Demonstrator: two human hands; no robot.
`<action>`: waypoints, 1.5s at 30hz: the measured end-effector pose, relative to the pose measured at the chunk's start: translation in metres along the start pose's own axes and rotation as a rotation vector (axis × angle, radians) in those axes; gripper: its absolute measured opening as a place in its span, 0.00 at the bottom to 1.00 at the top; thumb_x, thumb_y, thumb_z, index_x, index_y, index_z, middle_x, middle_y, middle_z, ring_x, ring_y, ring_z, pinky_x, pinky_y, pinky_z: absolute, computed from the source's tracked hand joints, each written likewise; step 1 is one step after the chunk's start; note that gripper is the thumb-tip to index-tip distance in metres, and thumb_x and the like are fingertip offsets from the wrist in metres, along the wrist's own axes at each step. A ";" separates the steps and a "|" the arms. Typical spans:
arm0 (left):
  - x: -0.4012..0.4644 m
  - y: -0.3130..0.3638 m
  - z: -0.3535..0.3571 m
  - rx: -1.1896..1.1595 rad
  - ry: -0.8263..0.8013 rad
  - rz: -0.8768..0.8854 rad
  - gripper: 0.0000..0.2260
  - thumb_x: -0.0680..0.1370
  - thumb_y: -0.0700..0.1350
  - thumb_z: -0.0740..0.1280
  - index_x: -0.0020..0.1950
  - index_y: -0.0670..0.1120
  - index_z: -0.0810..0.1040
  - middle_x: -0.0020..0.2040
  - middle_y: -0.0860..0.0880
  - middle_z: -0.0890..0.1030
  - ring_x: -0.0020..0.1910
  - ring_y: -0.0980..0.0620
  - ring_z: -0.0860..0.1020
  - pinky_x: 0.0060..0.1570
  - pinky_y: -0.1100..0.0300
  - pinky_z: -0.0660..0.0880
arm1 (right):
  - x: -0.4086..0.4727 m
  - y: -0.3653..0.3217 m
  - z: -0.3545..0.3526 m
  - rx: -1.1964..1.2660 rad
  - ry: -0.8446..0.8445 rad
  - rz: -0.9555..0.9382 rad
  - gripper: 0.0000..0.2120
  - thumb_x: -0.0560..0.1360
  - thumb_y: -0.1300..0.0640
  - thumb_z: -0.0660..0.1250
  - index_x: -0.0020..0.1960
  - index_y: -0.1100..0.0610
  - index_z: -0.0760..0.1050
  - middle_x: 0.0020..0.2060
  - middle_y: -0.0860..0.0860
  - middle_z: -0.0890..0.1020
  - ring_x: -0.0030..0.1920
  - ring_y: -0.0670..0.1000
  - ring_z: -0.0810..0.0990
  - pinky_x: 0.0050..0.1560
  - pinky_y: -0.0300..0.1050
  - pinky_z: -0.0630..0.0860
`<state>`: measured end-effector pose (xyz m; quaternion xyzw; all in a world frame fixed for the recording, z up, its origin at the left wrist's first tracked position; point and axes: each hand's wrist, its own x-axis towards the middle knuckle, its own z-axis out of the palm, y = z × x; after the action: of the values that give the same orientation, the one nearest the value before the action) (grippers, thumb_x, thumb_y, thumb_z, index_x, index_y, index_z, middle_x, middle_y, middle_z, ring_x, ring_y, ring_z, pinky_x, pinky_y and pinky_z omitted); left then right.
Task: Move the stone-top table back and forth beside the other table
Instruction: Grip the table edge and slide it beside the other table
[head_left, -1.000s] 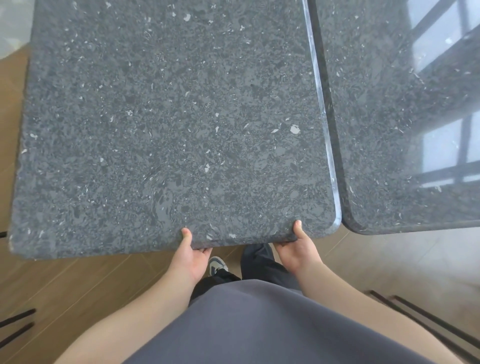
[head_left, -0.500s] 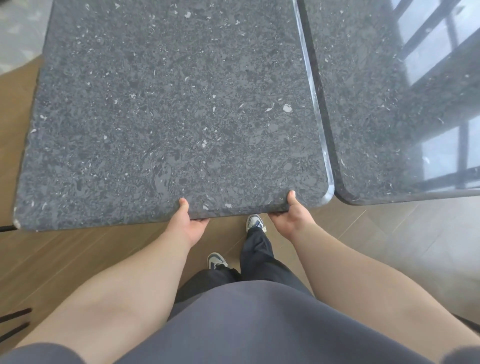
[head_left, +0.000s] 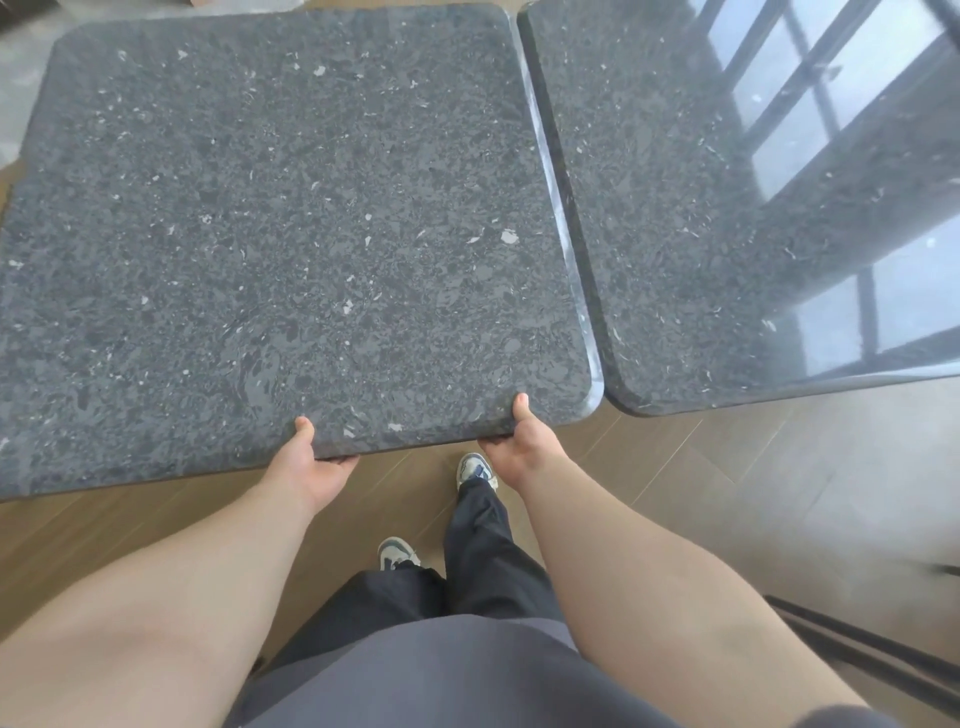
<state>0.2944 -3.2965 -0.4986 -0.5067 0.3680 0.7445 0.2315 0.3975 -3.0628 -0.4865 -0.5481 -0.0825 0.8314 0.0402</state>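
The stone-top table is a dark grey speckled slab with rounded corners, filling the left and middle of the head view. My left hand grips its near edge, thumb on top and fingers hidden underneath. My right hand grips the same edge close to the near right corner, thumb on top. The other table, same stone with window reflections, stands to the right. A narrow gap runs between the two tops.
Wooden floor lies below and to the right. My feet in pale sneakers stand just under the near edge. Dark metal bars cross the floor at the lower right.
The stone-top table has slid away from me alongside the other table; its far corners now show. My arms have stretched out, both hands keeping their grip, and one foot has stepped forward.
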 end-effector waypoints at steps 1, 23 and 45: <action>-0.001 0.000 0.001 0.004 0.000 0.006 0.17 0.82 0.52 0.66 0.66 0.44 0.70 0.69 0.42 0.76 0.68 0.41 0.75 0.69 0.41 0.71 | 0.000 0.000 0.000 0.000 -0.006 -0.002 0.25 0.81 0.52 0.67 0.73 0.62 0.68 0.68 0.61 0.77 0.66 0.63 0.77 0.68 0.62 0.73; -0.009 -0.001 -0.010 -0.022 0.013 -0.027 0.12 0.83 0.50 0.65 0.60 0.43 0.76 0.61 0.39 0.80 0.57 0.37 0.79 0.49 0.38 0.77 | 0.001 0.000 -0.013 -0.013 0.010 0.045 0.25 0.83 0.50 0.62 0.75 0.61 0.66 0.69 0.62 0.75 0.68 0.63 0.75 0.73 0.61 0.68; -0.020 0.005 -0.009 -0.034 0.076 -0.121 0.23 0.82 0.52 0.66 0.74 0.43 0.69 0.73 0.40 0.73 0.73 0.39 0.71 0.72 0.37 0.67 | -0.016 0.006 0.012 0.038 0.189 0.021 0.20 0.82 0.52 0.64 0.70 0.61 0.71 0.65 0.59 0.79 0.65 0.62 0.78 0.65 0.64 0.74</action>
<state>0.3038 -3.3064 -0.4808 -0.5595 0.3327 0.7156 0.2534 0.3930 -3.0722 -0.4686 -0.6241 -0.0568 0.7777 0.0494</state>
